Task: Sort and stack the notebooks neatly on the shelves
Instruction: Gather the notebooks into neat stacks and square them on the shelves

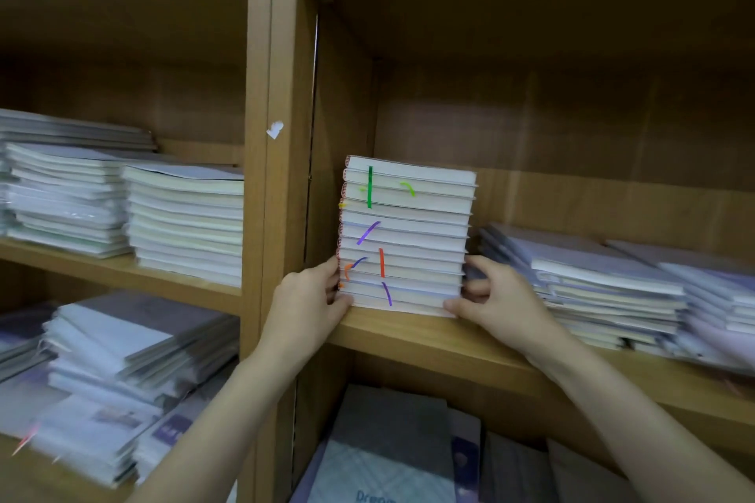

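Two squat piles of pale, cream-edged notebooks [122, 212] sit on the left wooden shelf. In the right bay, the left hand [306, 300] and right hand [496, 292] grip opposite sides of a tall stack of white notebooks with coloured ribbon markers [404, 237], standing on the wooden shelf board [408, 335]. Lilac-covered notebook piles [604, 282] lie just right.

A wooden shelving unit [261, 159] fills the view, its 2 bays split by a vertical divider at 12 o'clock. A torn white sticker [275, 129] clings to that divider. Dim light leaves the upper back panels [531, 114] at 1 o'clock in shadow.
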A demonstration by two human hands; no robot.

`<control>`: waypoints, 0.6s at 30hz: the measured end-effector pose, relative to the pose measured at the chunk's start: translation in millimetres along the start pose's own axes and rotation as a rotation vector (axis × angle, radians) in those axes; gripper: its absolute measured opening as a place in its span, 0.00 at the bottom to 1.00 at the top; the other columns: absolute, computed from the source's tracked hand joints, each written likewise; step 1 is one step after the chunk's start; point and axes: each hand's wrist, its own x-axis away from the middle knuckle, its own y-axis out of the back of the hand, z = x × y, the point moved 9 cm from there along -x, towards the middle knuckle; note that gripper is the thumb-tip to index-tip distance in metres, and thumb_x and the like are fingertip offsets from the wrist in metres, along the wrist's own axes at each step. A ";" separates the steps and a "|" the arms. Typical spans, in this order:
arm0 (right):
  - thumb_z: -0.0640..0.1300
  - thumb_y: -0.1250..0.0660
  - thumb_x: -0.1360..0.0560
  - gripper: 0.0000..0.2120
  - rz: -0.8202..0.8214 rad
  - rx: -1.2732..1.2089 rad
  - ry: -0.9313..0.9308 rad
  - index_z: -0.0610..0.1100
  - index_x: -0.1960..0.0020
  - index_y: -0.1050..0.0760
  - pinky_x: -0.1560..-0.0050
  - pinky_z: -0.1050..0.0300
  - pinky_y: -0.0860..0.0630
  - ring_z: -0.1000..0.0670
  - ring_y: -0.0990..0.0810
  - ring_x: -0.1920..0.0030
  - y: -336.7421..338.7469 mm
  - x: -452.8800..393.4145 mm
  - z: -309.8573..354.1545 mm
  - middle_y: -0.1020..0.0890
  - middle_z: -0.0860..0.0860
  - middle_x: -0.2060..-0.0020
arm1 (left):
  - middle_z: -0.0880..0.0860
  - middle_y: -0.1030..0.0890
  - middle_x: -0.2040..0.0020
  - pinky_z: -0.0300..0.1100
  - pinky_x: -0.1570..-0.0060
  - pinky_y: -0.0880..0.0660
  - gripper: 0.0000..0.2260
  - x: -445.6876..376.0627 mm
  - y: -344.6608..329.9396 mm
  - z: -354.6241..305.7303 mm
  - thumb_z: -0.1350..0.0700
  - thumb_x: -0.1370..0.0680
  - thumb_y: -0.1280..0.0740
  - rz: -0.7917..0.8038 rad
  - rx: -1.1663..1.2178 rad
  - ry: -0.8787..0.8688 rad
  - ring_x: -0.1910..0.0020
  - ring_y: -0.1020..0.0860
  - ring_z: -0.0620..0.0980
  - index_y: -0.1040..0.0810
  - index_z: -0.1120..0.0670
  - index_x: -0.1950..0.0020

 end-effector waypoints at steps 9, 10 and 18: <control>0.49 0.34 0.24 0.21 0.043 0.509 0.007 0.42 0.38 0.37 0.45 0.50 0.28 0.42 0.25 0.40 -10.6 4.8 19.5 0.22 0.44 0.43 | 0.52 0.25 0.35 0.41 0.38 0.30 0.25 -6.8 -6.8 0.8 0.63 0.24 0.34 0.239 0.022 0.131 0.37 0.26 0.49 0.34 0.53 0.29; 0.49 0.34 0.24 0.21 0.057 0.540 -0.003 0.41 0.39 0.37 0.46 0.50 0.28 0.41 0.25 0.41 -11.8 4.3 20.6 0.22 0.43 0.43 | 0.52 0.26 0.34 0.43 0.36 0.30 0.24 -8.8 -8.3 3.8 0.63 0.24 0.34 0.278 0.027 0.156 0.36 0.26 0.49 0.34 0.53 0.29; 0.48 0.31 0.26 0.21 0.119 0.547 -0.028 0.38 0.42 0.36 0.55 0.54 0.30 0.41 0.24 0.44 -10.7 -4.9 20.6 0.22 0.41 0.45 | 0.52 0.25 0.35 0.43 0.35 0.32 0.21 -9.0 -12.4 3.8 0.64 0.23 0.36 0.291 0.036 0.143 0.34 0.29 0.49 0.31 0.55 0.31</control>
